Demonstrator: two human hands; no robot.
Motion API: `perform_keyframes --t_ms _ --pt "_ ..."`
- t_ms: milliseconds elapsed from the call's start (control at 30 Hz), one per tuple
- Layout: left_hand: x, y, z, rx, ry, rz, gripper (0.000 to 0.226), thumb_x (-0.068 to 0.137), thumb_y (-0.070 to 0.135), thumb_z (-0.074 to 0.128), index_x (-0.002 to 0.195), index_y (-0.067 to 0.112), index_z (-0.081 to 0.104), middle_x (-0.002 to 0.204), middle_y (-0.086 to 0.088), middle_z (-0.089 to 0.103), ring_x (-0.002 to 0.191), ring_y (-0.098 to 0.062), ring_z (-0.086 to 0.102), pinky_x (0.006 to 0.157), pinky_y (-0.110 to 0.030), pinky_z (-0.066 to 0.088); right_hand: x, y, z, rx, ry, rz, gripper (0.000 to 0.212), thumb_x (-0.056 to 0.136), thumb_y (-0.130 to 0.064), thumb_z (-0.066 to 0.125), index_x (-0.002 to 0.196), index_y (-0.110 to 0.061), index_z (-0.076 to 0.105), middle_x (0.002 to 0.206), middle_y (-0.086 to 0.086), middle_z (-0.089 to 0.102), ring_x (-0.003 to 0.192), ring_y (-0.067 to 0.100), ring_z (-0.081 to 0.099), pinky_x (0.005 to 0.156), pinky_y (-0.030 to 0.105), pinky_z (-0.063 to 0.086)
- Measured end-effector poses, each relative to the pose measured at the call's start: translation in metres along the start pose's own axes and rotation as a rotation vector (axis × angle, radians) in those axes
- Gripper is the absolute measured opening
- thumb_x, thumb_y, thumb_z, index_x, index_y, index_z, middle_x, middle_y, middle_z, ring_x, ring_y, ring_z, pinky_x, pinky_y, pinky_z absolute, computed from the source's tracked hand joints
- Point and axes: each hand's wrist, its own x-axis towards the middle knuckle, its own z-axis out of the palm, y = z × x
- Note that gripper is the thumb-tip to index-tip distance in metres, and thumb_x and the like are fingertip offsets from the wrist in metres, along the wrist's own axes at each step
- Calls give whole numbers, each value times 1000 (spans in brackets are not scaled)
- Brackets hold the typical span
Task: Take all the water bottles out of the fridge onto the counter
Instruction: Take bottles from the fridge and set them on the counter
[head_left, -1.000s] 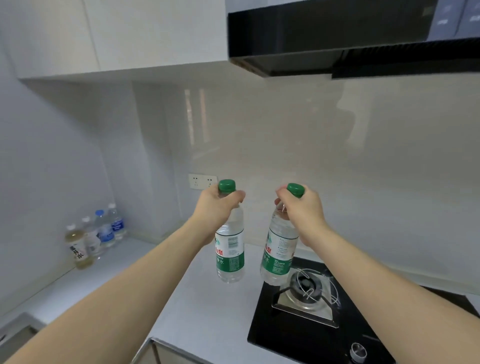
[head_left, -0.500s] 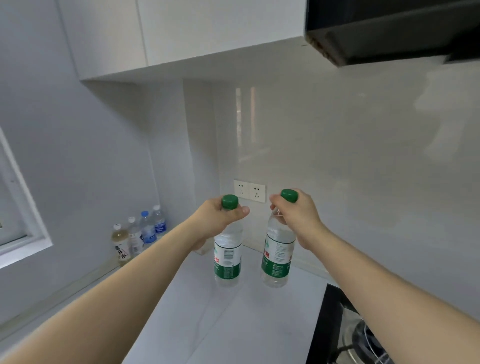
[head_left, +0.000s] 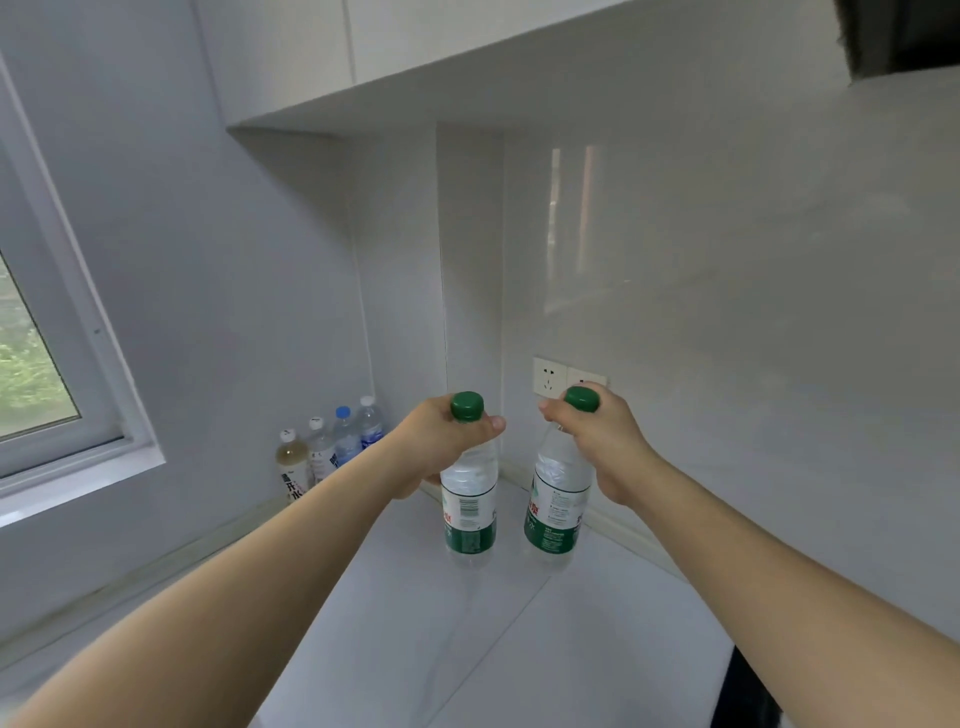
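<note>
Two clear water bottles with green caps and green labels are at the back of the white counter (head_left: 519, 649). My left hand (head_left: 441, 441) grips the neck of the left bottle (head_left: 469, 512). My right hand (head_left: 602, 441) grips the neck of the right bottle (head_left: 557, 512). Both bottles are upright, their bases at or just above the counter surface near the wall corner. The fridge is out of view.
Several other bottles (head_left: 332, 449) stand in the far left corner of the counter against the wall. A window (head_left: 47, 364) is at the left, a wall socket (head_left: 550, 376) behind the bottles, a black hob edge (head_left: 748, 696) at lower right, cabinets overhead.
The view has swung left, away from the hob. Both hands have carried the bottles left and down toward the counter corner.
</note>
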Motion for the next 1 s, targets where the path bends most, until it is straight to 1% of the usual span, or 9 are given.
perform_keyframes --t_ms 100,233,367,467,633,733,800,900,1000 --pt "14 -9 -8 -11 8 -10 30 84 45 72 103 22 66 108 -3 67 106 -26 61 96 -50 51 14 7 15 4 -23 6 24 83 -28 74 90 -14 56 96 12 63 83 19 55 72 27 44" --pt "35 -22 -20 -29 6 -19 28 86 40 72 102 19 66 107 -5 68 106 -27 62 97 -49 51 34 14 35 2 -34 16 28 84 -33 73 93 -14 56 112 17 65 102 26 61 73 25 45" --pt "59 -38 -38 -35 -7 -39 27 85 42 72 101 21 67 108 -5 68 105 -27 62 93 -51 53 56 19 60 -23 -37 24 26 84 -32 72 90 -13 55 105 18 64 87 20 56 73 27 44" --pt "80 -55 -64 -43 -3 -49 24 83 43 73 96 24 68 103 -1 68 105 -27 63 92 -52 54 79 24 89 -23 -51 37 27 85 -33 71 93 -13 55 106 18 64 88 19 56 71 27 44" --pt "109 -81 -103 9 -35 0 24 83 47 72 93 25 68 96 3 68 101 -22 63 89 -47 56 111 34 135 -19 -97 77 38 90 -39 64 113 -11 55 106 5 62 94 18 55 71 27 39" --pt "125 -102 -129 7 -11 12 24 83 47 72 90 25 68 88 3 66 88 -19 60 75 -39 56 131 44 172 -33 -119 112 38 92 -42 60 118 -16 51 110 2 60 100 17 55 79 29 39" --pt "133 -119 -150 18 20 5 22 84 49 71 88 27 67 84 4 66 82 -18 59 63 -32 52 143 48 200 -46 -147 122 37 94 -42 58 119 -17 49 110 1 58 97 13 53 76 26 38" --pt "142 -148 -178 -1 34 -43 24 83 52 71 89 29 68 98 -4 70 97 -25 66 76 -43 59 154 56 239 -107 -197 125 33 95 -41 56 118 -19 46 109 0 57 98 14 52 84 30 39" --pt "150 -181 -209 -19 71 -115 27 83 52 70 96 29 67 104 -4 70 101 -26 65 83 -51 58 157 67 282 -195 -277 70 24 95 -37 57 106 -18 48 93 -3 54 87 13 52 82 30 44"
